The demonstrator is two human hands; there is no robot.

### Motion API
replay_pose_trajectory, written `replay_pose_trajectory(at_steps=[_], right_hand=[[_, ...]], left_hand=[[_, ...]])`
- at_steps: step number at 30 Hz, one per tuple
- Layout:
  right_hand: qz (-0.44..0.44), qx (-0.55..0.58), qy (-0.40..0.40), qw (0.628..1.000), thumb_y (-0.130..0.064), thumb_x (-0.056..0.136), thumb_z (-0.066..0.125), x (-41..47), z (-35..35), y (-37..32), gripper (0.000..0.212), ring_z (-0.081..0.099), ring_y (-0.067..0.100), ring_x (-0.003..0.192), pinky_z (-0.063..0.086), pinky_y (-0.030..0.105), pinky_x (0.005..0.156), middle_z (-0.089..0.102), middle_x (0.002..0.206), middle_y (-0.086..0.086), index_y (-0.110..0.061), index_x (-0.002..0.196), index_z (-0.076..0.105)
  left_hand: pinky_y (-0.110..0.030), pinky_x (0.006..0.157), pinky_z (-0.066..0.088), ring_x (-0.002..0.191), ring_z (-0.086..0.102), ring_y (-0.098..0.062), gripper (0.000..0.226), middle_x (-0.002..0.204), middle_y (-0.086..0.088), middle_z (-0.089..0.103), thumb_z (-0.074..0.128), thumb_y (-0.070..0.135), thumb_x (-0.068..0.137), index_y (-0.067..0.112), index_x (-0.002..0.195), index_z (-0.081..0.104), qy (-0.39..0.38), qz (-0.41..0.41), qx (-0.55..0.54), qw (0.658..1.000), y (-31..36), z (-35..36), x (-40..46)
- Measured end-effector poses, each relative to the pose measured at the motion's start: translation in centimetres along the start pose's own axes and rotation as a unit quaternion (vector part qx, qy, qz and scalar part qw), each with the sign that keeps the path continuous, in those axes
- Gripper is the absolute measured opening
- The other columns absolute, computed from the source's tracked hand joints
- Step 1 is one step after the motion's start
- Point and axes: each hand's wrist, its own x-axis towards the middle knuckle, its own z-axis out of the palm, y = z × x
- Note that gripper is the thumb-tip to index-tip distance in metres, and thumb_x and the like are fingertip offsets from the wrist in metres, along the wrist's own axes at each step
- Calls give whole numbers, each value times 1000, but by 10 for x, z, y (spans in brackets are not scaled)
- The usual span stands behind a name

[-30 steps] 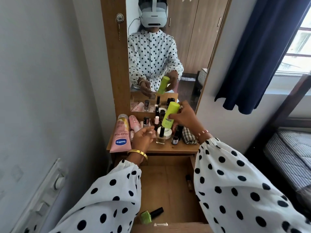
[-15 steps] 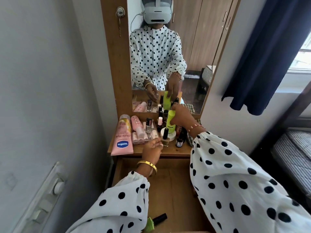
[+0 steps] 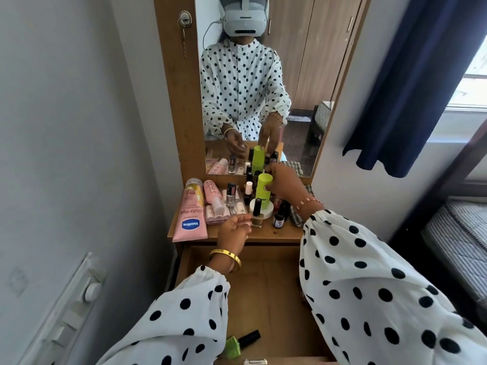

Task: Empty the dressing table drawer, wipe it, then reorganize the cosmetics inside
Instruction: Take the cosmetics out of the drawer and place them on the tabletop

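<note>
While the right hand (image 3: 283, 184) wraps the lime-green bottle (image 3: 263, 191) upright among crowded nail-polish bottles, likely setting it where it won't topple, the left hand (image 3: 234, 230) curls loosely beside a gold polish bottle (image 3: 257, 216); whether it grips anything I cannot tell. Beneath both wrists the drawer (image 3: 266, 291) lies open, a green polish bottle (image 3: 238, 342) near its front awaiting removal.
</note>
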Motion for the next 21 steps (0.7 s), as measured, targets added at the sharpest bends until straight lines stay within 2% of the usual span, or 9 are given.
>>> replay_pose_trajectory(at_steps=[3,5,7,10,12,16,18,21], right_hand=[[-29,70,76,994,-10,84,62,-17,-2,0,38,58,25,108,43,26,87,60,120,11,-9,121,55],[-50,117,142,982,-8,84,62,-36,0,-1,32,58,24,102,48,30,88,61,115,10,-9,116,59],[-65,140,197,968,-8,84,61,-59,6,-4,25,58,22,93,51,32,81,61,106,9,-8,108,62],[-75,182,219,956,-6,85,60,-102,22,-8,12,54,11,76,43,16,65,61,90,3,-7,97,64],[-59,206,163,963,-7,86,60,-129,39,-7,9,53,7,69,42,13,61,60,82,-3,-9,94,64],[-1,187,-78,979,-11,85,62,-168,87,4,9,58,8,73,47,19,68,65,86,-2,-12,92,67],[-5,136,-191,972,-9,83,62,-179,106,7,15,64,16,84,49,25,78,70,93,5,-11,95,69],[-9,58,-328,943,-9,80,65,-189,121,10,24,61,23,89,47,28,80,67,101,8,-11,103,68]], left_hand=[[-24,75,47,82,59,-15,19,87,-3,63,48,1,90,14,93,62,-8,-2,-10,1000,-4,-7,-13],[-25,77,48,79,59,-13,21,83,-2,63,46,2,91,16,87,61,-9,-13,-12,1000,-11,-15,-25],[-26,78,49,77,60,-14,24,81,-2,63,46,2,92,18,83,61,-5,-28,-9,1000,-23,-24,-37],[-26,73,49,73,60,-14,24,78,-3,64,46,1,91,16,82,62,7,-51,1,999,-40,-36,-53],[-25,69,48,70,60,-14,22,76,-4,63,47,0,91,12,84,63,9,-65,5,998,-49,-43,-60],[-16,55,49,61,59,-10,28,72,-4,62,45,-1,91,17,76,60,28,-71,14,997,-64,-53,-73],[-9,46,47,60,58,-11,29,71,-5,61,44,-2,91,16,76,59,47,-79,11,996,-74,-54,-81],[-11,45,45,44,58,-1,27,69,-4,60,43,0,92,16,76,58,37,-106,15,994,-84,-54,-88]])
